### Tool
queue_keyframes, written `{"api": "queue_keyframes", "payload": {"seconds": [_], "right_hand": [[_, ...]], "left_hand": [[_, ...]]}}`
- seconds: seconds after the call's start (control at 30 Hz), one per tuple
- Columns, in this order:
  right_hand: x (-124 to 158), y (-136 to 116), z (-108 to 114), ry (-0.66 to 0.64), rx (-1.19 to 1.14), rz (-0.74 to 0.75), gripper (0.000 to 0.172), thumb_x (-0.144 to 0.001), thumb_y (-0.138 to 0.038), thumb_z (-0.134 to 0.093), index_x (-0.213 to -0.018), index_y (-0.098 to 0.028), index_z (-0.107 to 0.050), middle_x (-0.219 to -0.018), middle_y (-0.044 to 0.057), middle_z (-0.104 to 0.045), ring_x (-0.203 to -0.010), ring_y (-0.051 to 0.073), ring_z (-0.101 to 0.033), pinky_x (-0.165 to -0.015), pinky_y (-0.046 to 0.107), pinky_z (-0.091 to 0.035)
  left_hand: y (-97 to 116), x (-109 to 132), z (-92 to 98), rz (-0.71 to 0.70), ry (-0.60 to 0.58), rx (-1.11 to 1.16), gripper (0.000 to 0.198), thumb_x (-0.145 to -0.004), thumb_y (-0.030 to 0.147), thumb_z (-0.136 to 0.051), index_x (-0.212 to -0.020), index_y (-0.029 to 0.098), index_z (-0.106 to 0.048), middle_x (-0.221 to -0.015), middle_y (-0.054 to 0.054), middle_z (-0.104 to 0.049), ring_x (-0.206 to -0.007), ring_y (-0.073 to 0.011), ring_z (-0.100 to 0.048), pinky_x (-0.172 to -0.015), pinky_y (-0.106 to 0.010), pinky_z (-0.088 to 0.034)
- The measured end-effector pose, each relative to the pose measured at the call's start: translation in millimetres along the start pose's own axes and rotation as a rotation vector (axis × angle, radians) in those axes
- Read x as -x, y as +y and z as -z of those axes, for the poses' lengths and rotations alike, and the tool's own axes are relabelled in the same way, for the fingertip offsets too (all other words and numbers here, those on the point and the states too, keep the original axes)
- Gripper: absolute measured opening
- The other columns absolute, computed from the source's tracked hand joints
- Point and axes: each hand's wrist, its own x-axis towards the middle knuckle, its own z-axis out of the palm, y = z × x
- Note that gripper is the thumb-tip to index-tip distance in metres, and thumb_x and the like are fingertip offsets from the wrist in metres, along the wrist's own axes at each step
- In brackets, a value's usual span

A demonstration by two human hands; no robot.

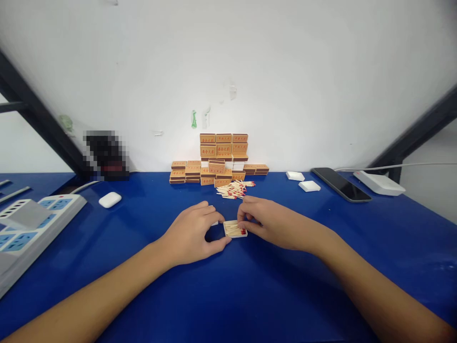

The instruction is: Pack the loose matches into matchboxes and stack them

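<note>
In the middle of the blue table lies a small white matchbox tray (pixel 228 235) with red-tipped matches (pixel 234 229) in it. The thumb and index finger of my left hand (pixel 193 234) brace the tray's left end from both sides. Over the tray's right end, my right hand (pixel 271 221) has its fingers curled into a pinch, with the fingertips at the matches. What lies between those fingertips is hidden. A white piece (pixel 214 223) shows partly behind my left fingers. Just beyond my hands is a loose pile of matches (pixel 233 189).
Stacked matchboxes (pixel 223 148) stand against the wall. White trays (pixel 310 186), a phone (pixel 341 184) and a white device (pixel 379 183) are at the right. To the left are a white earbud case (pixel 110 199) and a power strip (pixel 46 233).
</note>
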Motion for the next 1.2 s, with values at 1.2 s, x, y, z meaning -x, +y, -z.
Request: {"api": "queue_keyframes", "payload": {"seconds": [1.2], "right_hand": [[3.1, 42.4, 31.0, 0.046, 0.215, -0.333, 0.027, -0.090, -0.047, -0.068, -0.081, -0.022, -0.069, -0.082, 0.006, -0.070, -0.070, 0.021, -0.061, -0.060, 0.032, -0.037]], "left_hand": [[0.7, 0.4, -1.4, 0.004, 0.004, -0.008, 0.027, -0.092, 0.042, -0.069, -0.108, 0.021, -0.072, -0.080, -0.003, -0.068, -0.088, -0.0247, -0.066, -0.092, -0.043, -0.051]]}}
